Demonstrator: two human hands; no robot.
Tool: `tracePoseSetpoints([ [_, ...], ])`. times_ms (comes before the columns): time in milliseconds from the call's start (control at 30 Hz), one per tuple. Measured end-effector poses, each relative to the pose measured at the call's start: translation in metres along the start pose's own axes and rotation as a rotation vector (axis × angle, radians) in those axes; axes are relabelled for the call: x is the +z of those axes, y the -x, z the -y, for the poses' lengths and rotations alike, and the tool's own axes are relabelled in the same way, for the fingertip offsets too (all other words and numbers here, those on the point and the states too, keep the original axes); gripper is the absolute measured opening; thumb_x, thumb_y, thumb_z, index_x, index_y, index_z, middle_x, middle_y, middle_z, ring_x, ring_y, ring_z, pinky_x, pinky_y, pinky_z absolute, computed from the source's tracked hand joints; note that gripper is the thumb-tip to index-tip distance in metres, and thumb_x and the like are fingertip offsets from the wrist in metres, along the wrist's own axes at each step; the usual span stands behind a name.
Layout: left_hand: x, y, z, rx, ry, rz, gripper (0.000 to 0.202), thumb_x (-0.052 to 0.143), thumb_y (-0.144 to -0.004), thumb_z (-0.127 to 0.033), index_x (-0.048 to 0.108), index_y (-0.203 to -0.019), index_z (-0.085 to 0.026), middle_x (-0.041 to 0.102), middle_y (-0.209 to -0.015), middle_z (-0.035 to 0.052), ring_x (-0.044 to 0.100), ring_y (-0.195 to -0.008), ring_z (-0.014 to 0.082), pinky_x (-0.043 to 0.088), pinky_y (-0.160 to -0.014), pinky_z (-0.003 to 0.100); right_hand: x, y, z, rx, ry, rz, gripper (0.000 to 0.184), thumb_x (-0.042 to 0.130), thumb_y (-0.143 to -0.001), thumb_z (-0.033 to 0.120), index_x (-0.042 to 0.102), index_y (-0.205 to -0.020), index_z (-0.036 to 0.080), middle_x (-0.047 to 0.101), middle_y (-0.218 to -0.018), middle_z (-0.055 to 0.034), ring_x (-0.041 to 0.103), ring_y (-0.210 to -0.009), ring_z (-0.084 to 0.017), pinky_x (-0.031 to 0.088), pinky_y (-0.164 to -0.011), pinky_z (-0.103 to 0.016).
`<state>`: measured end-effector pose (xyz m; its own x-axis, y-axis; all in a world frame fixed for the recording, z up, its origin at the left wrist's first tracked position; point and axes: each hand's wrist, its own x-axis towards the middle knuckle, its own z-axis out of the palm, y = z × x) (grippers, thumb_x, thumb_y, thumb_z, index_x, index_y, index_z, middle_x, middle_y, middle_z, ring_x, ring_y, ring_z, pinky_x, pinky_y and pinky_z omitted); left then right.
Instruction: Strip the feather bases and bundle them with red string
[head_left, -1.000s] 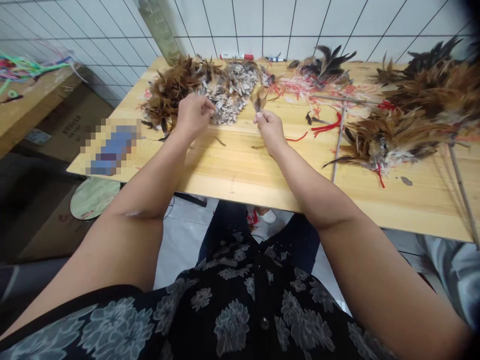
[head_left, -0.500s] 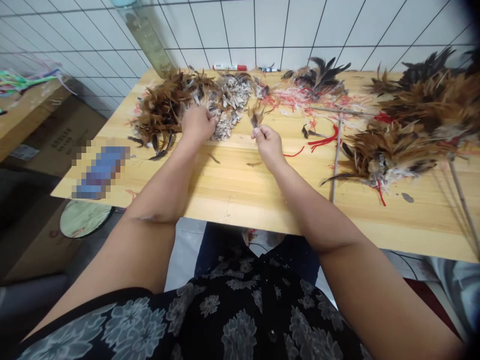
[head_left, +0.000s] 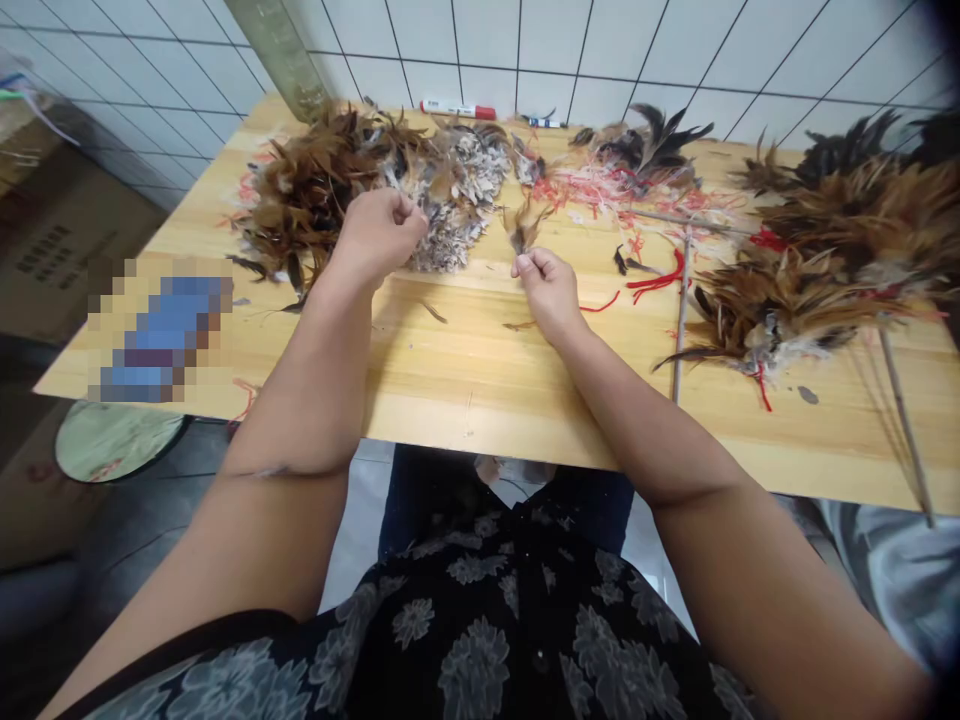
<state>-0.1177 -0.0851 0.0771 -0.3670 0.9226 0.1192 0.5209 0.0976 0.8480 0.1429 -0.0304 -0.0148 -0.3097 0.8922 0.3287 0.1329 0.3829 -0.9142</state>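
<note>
My left hand (head_left: 374, 238) is pinched just above the edge of a heap of grey-white feathers (head_left: 457, 190), and a small feather seems held in its fingertips. A larger heap of brown feathers (head_left: 300, 200) lies to the left of the pale one. My right hand (head_left: 549, 292) is pinching the base of a small brown feather tuft (head_left: 521, 225), holding it upright. Both heaps lie on a light wooden table (head_left: 465, 375). My hands are apart and do not touch each other.
Brown feather bunches (head_left: 780, 310), red strings (head_left: 652, 282) and thin sticks (head_left: 681, 315) cover the table's right side. A marker (head_left: 457, 110) lies by the tiled wall. A pixelated blue patch (head_left: 161, 330) covers the left corner. Cardboard boxes (head_left: 52, 235) stand left.
The table has slid left in the view as my head turned. My left hand has lifted slightly from the pale heap. My right hand still pinches the tuft.
</note>
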Motion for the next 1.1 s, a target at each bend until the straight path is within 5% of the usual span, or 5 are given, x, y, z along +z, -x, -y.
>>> tracePoseSetpoints([
  [200,0.026,0.003,0.002,-0.082,0.555,0.320,0.047,0.095,-0.117,-0.023,0.066,-0.080,-0.019,0.058,-0.071,-0.0030,0.055,-0.063,0.0140,0.048,-0.070,0.030,-0.002,0.001,0.001,0.077,-0.062,-0.036,0.043,0.073,-0.120,0.051,0.068,-0.087,0.024,0.055,-0.079,0.0035,0.055,-0.081,-0.017,0.046,-0.085,-0.033],
  [367,0.052,0.022,-0.008,-0.108,0.654,0.432,0.043,0.089,-0.115,-0.013,0.065,-0.080,-0.020,0.066,-0.073,-0.0001,0.066,-0.068,0.0147,0.054,-0.071,0.027,-0.001,0.000,0.002,0.072,-0.091,-0.012,0.050,0.083,-0.114,0.064,0.076,-0.087,0.022,0.069,-0.086,0.0007,0.065,-0.091,-0.018,0.054,-0.093,-0.033],
  [567,0.065,0.027,-0.006,-0.060,0.583,0.407,0.028,0.101,-0.099,-0.020,0.074,-0.092,-0.022,0.074,-0.082,0.0016,0.077,-0.077,0.0214,0.065,-0.073,0.031,0.004,-0.002,0.014,0.149,-0.117,-0.006,0.053,0.091,-0.108,0.067,0.076,-0.084,0.022,0.078,-0.094,-0.0024,0.075,-0.103,-0.021,0.061,-0.108,-0.036],
  [800,0.070,0.035,-0.013,-0.035,0.448,0.340,0.022,0.093,-0.097,-0.013,0.074,-0.096,-0.024,0.078,-0.093,0.0026,0.086,-0.099,0.0294,0.073,-0.094,0.044,0.005,-0.003,0.020,0.168,-0.062,0.007,0.062,0.093,-0.103,0.078,0.070,-0.080,0.025,0.073,-0.086,-0.0010,0.069,-0.094,-0.020,0.063,-0.096,-0.035],
  [1100,0.077,0.021,0.005,0.026,0.646,0.326,0.044,0.108,-0.084,-0.034,0.065,-0.092,-0.026,0.070,-0.085,-0.0025,0.060,-0.080,0.0187,0.052,-0.077,0.036,0.003,-0.005,0.011,0.109,-0.037,0.060,0.062,0.085,-0.110,0.077,0.062,-0.085,0.025,0.065,-0.088,0.0000,0.067,-0.097,-0.020,0.063,-0.097,-0.035],
])
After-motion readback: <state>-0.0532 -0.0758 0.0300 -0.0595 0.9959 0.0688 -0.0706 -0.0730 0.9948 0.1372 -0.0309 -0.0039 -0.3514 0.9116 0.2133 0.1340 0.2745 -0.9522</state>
